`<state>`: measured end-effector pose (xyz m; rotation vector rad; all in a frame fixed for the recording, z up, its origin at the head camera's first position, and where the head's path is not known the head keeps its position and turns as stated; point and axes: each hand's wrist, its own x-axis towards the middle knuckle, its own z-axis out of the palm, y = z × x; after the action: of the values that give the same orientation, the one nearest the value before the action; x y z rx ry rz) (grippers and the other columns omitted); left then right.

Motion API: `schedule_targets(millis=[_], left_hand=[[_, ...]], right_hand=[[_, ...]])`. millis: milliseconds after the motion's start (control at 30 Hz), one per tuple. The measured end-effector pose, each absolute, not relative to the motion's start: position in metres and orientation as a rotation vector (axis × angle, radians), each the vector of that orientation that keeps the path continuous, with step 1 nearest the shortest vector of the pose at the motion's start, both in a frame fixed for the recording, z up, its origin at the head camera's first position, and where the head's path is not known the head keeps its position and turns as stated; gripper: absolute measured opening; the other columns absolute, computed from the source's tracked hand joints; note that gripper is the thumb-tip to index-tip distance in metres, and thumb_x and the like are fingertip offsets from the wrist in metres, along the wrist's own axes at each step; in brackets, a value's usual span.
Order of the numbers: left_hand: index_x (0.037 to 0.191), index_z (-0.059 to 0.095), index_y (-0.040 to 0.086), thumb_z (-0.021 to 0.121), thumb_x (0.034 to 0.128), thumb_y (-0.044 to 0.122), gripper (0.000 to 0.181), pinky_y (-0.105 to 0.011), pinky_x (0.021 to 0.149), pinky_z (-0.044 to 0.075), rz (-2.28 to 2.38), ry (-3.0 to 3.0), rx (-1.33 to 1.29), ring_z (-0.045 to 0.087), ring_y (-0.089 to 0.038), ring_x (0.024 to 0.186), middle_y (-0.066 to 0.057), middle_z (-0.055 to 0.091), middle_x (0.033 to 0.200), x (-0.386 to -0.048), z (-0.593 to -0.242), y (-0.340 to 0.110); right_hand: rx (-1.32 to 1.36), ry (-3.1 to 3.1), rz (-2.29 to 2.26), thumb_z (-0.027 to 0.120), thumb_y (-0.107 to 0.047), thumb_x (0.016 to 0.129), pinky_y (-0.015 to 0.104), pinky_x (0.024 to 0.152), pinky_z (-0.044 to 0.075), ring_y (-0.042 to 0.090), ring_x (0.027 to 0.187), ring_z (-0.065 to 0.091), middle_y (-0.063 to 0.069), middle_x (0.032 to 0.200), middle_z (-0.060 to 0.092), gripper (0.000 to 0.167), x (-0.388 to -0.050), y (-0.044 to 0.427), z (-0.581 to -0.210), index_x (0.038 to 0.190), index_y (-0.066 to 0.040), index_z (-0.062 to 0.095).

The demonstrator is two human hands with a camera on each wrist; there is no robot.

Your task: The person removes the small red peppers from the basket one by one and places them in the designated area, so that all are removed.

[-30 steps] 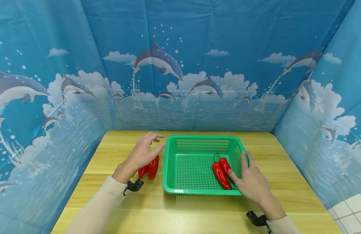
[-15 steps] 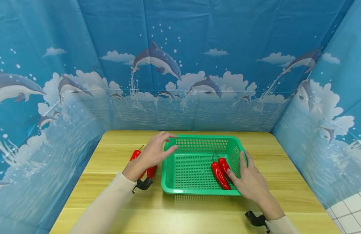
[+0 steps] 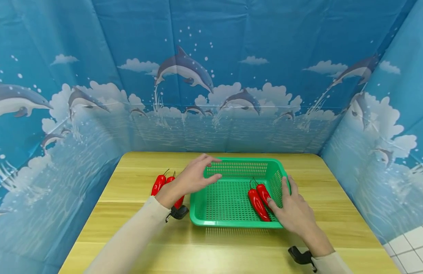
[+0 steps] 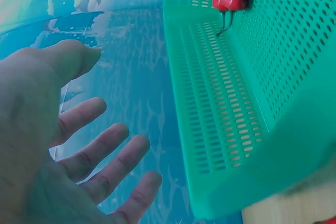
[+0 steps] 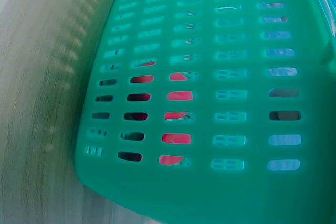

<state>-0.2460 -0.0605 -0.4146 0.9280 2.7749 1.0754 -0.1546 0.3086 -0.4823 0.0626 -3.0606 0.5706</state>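
A green slotted plastic basket [image 3: 237, 224] stands on the table, with two red chili peppers [image 3: 257, 205] lying in its right half. My right hand [image 3: 295, 213] holds the basket's right rim, thumb on the inner side and fingers along the edge. Over the basket's left part hovers my left hand [image 3: 194, 175], fingers spread and nothing in it. The left wrist view shows that hand [image 4: 89, 145] apart from the basket wall [image 4: 210, 129]. More red chili peppers [image 3: 159, 183] lie on the table left of the basket, partly hidden by my left wrist.
The yellow wooden table [image 3: 211, 251] reaches back to a blue dolphin-print curtain [image 3: 211, 129], which also hangs along both sides. Black wrist devices [image 3: 178, 212] are worn on both arms. White tiles [image 3: 410, 247] show at the lower right.
My left hand has moved right, from above the loose peppers to over the basket's left part, uncovering more of those peppers. The right hand and the basket have stayed in place.
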Motion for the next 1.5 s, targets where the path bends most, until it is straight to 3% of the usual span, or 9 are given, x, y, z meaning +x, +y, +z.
schedule_targets(millis=[200,400,700,933,1100,1367,1500], left_hand=[[0.168,0.061,0.023,0.079,0.1130,0.041,0.061,-0.056,0.115,0.063,1.035,2.732,0.941,0.069,-0.030,0.142,-0.008,0.060,0.168,-0.249,-0.414,-0.046],[0.169,0.060,0.024,0.079,0.1132,0.043,0.062,-0.055,0.115,0.062,0.968,2.710,0.961,0.068,-0.028,0.141,-0.008,0.059,0.171,-0.253,-0.415,-0.032],[0.170,0.059,0.025,0.078,0.1130,0.046,0.064,-0.053,0.119,0.061,0.910,2.637,0.972,0.070,-0.027,0.144,-0.008,0.054,0.177,-0.261,-0.420,-0.010],[0.173,0.055,0.030,0.078,0.1112,0.055,0.071,-0.053,0.124,0.059,0.820,2.557,1.021,0.067,-0.028,0.150,-0.008,0.048,0.181,-0.269,-0.427,0.007],[0.175,0.053,0.032,0.078,0.1101,0.059,0.074,-0.053,0.128,0.056,0.760,2.517,1.041,0.061,-0.031,0.158,-0.007,0.045,0.184,-0.275,-0.438,0.020],[0.175,0.055,0.029,0.081,0.1071,0.059,0.078,-0.056,0.137,0.048,0.675,2.476,1.089,0.043,-0.033,0.173,-0.007,0.041,0.188,-0.280,-0.450,0.034],[0.174,0.055,0.033,0.083,0.1060,0.060,0.077,-0.050,0.130,0.055,0.648,2.459,1.100,0.056,-0.029,0.163,-0.006,0.043,0.186,-0.282,-0.454,0.041]], right_hand=[[0.076,-3.047,0.563,0.065,-0.055,0.117,0.038,0.053,0.047,0.058,0.108,0.075,0.038,0.190,0.008,0.108,-0.157,0.309,-0.483,0.184,0.006,0.006],[0.086,-3.040,0.574,0.063,-0.056,0.117,0.038,0.051,0.046,0.054,0.101,0.075,0.038,0.191,0.007,0.108,-0.158,0.309,-0.484,0.184,0.006,0.005],[0.081,-3.040,0.573,0.065,-0.052,0.117,0.038,0.052,0.048,0.060,0.108,0.074,0.039,0.190,0.008,0.107,-0.156,0.308,-0.484,0.184,0.007,0.006],[0.067,-3.048,0.552,0.064,-0.054,0.116,0.048,0.059,0.059,0.069,0.120,0.070,0.039,0.190,0.008,0.108,-0.157,0.307,-0.483,0.184,0.007,0.006],[0.060,-3.055,0.540,0.064,-0.054,0.116,0.058,0.067,0.064,0.071,0.125,0.068,0.039,0.190,0.008,0.108,-0.156,0.309,-0.485,0.184,0.007,0.006],[0.053,-3.055,0.528,0.065,-0.053,0.116,0.058,0.066,0.065,0.072,0.127,0.067,0.038,0.190,0.009,0.108,-0.158,0.309,-0.486,0.184,0.006,0.006],[0.055,-3.058,0.531,0.065,-0.054,0.116,0.057,0.066,0.065,0.071,0.127,0.067,0.038,0.190,0.008,0.108,-0.158,0.309,-0.486,0.184,0.006,0.005]])
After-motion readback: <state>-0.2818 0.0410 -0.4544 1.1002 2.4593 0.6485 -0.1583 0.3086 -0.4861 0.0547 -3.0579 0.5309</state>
